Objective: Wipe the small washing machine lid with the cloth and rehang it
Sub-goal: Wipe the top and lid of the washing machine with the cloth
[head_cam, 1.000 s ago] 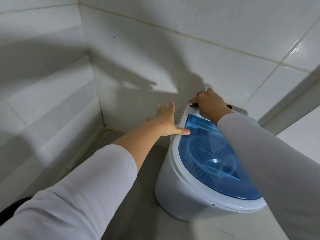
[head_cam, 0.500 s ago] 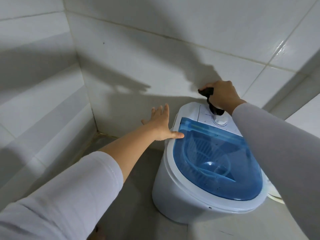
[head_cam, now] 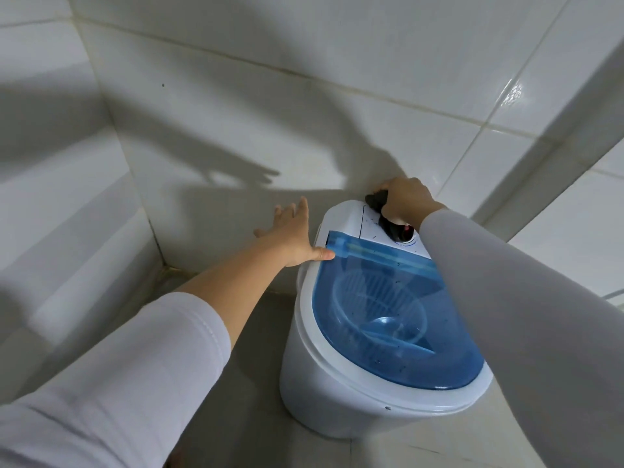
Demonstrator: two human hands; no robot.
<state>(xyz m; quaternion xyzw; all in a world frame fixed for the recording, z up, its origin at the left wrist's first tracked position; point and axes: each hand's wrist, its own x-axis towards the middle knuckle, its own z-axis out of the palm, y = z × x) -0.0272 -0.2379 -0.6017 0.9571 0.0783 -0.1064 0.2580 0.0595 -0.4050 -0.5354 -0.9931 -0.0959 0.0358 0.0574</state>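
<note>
Under the right hand [head_cam: 407,201], at the machine's [head_cam: 337,393] back panel by the wall, sits a dark cloth [head_cam: 383,211], bunched in closed fingers and pressed down near the dial, probably to scrub the white top behind the lid [head_cam: 398,319]. Nearer than that hand, the blue lid lies shut and speckled. Beside it, the left hand [head_cam: 292,236] is spread open and empty, thumb touching the lid's back-left corner, likely steadying the machine.
</note>
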